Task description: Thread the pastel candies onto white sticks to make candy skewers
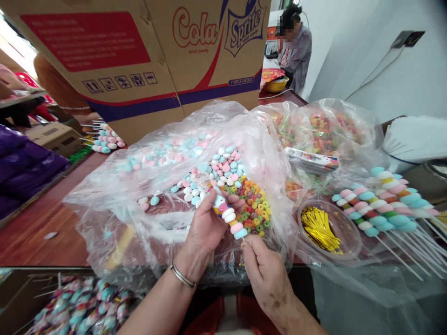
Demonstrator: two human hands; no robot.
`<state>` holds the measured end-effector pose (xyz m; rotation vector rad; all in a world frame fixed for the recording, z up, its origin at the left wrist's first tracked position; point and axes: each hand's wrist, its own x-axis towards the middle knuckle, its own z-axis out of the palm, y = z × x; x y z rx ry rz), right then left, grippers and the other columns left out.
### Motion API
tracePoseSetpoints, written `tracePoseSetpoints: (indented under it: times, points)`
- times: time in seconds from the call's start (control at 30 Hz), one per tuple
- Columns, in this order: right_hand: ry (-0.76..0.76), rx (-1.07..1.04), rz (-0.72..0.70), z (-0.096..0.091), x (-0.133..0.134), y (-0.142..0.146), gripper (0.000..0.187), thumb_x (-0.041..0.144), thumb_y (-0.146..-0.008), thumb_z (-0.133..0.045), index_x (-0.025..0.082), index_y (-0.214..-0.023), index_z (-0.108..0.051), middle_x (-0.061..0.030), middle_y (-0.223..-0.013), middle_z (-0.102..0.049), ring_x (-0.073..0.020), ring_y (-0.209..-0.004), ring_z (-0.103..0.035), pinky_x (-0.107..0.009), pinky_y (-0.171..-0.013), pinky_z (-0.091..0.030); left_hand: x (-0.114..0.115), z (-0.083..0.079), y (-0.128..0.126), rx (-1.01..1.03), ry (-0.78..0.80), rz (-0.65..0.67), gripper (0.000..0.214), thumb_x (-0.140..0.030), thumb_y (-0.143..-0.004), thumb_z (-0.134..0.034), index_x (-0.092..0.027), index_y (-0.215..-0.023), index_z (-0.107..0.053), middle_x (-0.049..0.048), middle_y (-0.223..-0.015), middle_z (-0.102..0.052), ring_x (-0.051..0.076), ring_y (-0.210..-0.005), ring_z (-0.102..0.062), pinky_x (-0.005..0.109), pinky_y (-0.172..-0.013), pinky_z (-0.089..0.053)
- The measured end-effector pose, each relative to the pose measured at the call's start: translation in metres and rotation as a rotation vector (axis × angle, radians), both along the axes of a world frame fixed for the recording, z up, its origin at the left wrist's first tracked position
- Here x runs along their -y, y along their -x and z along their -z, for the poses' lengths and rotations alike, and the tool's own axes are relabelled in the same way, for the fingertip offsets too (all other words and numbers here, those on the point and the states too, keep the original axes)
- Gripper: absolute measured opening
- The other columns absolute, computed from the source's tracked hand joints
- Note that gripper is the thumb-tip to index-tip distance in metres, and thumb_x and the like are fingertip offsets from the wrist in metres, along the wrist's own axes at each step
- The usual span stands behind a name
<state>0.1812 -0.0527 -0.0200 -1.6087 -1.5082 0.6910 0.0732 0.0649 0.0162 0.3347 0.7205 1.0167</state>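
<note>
My left hand (206,224) is closed around the upper part of a candy skewer (233,223), where a clear printed wrapper sits over the pink, white and blue sweets. My right hand (262,269) pinches the lower end of the same skewer by its thin stick. Both hands work just above a large clear plastic bag (139,223) spread on the table. Inside the bag lie loose pastel sweets (223,167) and small coloured ring sweets (254,204).
Finished skewers (380,204) lie in a row at the right, beside a clear tub of gold twist ties (319,228). A big cardboard box (146,56) stands behind. More wrapped skewers (80,307) fill a bin at lower left. Another person (295,46) sits at the far end.
</note>
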Motion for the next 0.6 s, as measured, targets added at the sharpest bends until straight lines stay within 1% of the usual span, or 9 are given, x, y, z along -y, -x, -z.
tracePoseSetpoints:
  times: [0.1,0.17,0.27,0.37,0.43,0.5,0.6]
  points:
    - [-0.01,0.023,-0.007,-0.003,-0.0013,-0.0007,0.029,0.03,-0.096,-0.031,0.02,-0.078,-0.051,0.0064,-0.052,-0.037,-0.0101,-0.043,-0.039,-0.022,-0.045,-0.028,-0.0005,-0.0039,0.0004,-0.078,-0.06,-0.083,0.021,-0.028,-0.09,-0.054,-0.011,-0.085,-0.066,0.0097,-0.077,-0.073,0.024,-0.074,-0.073,0.036,-0.072,-0.057]
    - [-0.001,0.027,-0.019,-0.0036,-0.0021,-0.0008,0.029,0.03,-0.096,-0.031,0.02,-0.078,-0.051,0.0064,-0.051,-0.038,-0.0101,-0.043,-0.04,-0.022,-0.044,-0.029,0.0004,-0.0044,-0.0008,-0.132,-0.097,-0.108,0.015,-0.027,-0.084,-0.063,-0.013,-0.086,-0.066,0.0078,-0.078,-0.073,0.023,-0.071,-0.073,0.034,-0.069,-0.057]
    - [-0.015,0.046,-0.04,-0.0034,-0.0025,-0.0006,0.029,0.029,-0.096,-0.031,0.02,-0.076,-0.05,0.0064,-0.051,-0.039,-0.0102,-0.042,-0.04,-0.022,-0.045,-0.03,0.0036,-0.004,-0.004,-0.218,-0.145,-0.113,0.014,-0.023,-0.076,-0.072,-0.012,-0.081,-0.065,0.0049,-0.072,-0.071,0.022,-0.065,-0.072,0.03,-0.063,-0.056]
    - [-0.021,0.047,-0.027,-0.003,-0.0021,-0.0009,0.03,0.028,-0.096,-0.029,0.02,-0.076,-0.05,0.0057,-0.05,-0.042,-0.0105,-0.042,-0.043,-0.021,-0.044,-0.031,0.0053,-0.005,-0.0054,-0.256,-0.156,-0.096,0.011,-0.019,-0.075,-0.071,-0.011,-0.077,-0.065,0.0026,-0.063,-0.067,0.021,-0.06,-0.071,0.026,-0.057,-0.054]
    - [-0.015,0.044,-0.014,-0.0028,-0.0018,-0.0011,0.03,0.027,-0.097,-0.028,0.02,-0.076,-0.05,0.0052,-0.05,-0.045,-0.0107,-0.042,-0.046,-0.021,-0.044,-0.032,0.0043,-0.0066,-0.0042,-0.246,-0.129,-0.075,0.008,-0.017,-0.077,-0.068,-0.01,-0.08,-0.065,0.0024,-0.062,-0.066,0.02,-0.059,-0.07,0.026,-0.055,-0.054]
    - [-0.044,0.076,0.002,-0.0025,-0.0019,-0.0008,0.031,0.026,-0.097,-0.028,0.019,-0.077,-0.051,0.0045,-0.049,-0.048,-0.011,-0.041,-0.048,-0.021,-0.044,-0.032,0.0018,-0.0077,-0.0017,-0.214,-0.077,-0.052,0.006,-0.016,-0.081,-0.063,-0.01,-0.08,-0.064,0.0029,-0.062,-0.066,0.02,-0.06,-0.07,0.027,-0.057,-0.055]
    - [-0.145,0.177,0.033,-0.001,-0.0027,0.0012,0.031,0.024,-0.098,-0.029,0.017,-0.08,-0.054,0.0031,-0.049,-0.052,-0.0118,-0.04,-0.051,-0.023,-0.043,-0.03,-0.0028,-0.0066,0.0031,-0.153,0.026,-0.022,0.014,-0.016,-0.088,-0.053,-0.01,-0.079,-0.063,0.0037,-0.061,-0.065,0.019,-0.06,-0.069,0.032,-0.063,-0.058]
